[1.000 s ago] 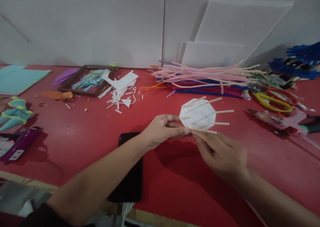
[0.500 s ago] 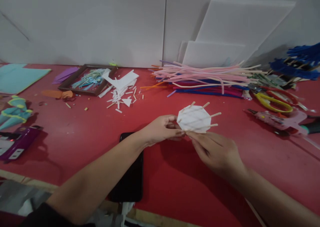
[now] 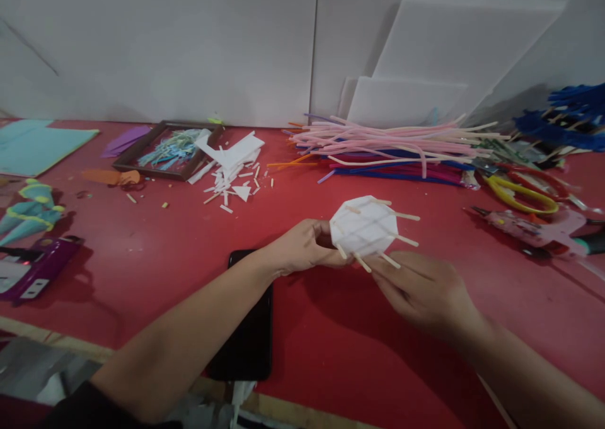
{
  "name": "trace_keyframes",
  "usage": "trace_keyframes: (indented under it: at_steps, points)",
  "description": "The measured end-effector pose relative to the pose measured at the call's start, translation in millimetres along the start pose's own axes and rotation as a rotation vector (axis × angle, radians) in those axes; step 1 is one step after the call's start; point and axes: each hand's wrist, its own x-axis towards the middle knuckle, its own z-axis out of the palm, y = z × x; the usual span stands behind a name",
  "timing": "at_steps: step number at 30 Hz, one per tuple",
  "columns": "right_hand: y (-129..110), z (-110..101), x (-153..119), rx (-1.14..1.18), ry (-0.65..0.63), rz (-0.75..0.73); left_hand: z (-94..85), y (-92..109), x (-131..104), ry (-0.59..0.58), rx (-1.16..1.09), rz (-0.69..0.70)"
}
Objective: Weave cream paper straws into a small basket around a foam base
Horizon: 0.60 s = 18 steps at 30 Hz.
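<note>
Head view | white piece (image 3: pixel 363 228) had turned, more sticks (image 3: pixel 363 263) pointed down | left hand (image 3: pixel 307 247) gripped its edge; right hand (image 3: pixel 423 287) below, grip unclear | red table (image 3: pixel 161 259), grey wall (image 3: pixel 165 51) behind

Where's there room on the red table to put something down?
Bare patches lie between the purple box and left arm, between the black phone and right arm, and below the pink glue gun. It's crowded near the wall: paper scraps, pipe cleaners, scissors.

Dull gray wall panels (image 3: pixel 161 51) stand behind the red table (image 3: pixel 161 252).
</note>
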Motion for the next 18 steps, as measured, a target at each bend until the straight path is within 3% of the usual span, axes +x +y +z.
trace_keyframes:
  at_steps: [10, 18]
  points:
    - [3, 1, -1, -0.045, 0.034, -0.032, 0.3, -2, 1, 0.044, 0.09, 0.076]
    - [-9, 0, 0, 0.09, 0.051, 0.161, 2.7, 1, -2, 0.123, 0.016, 0.077]
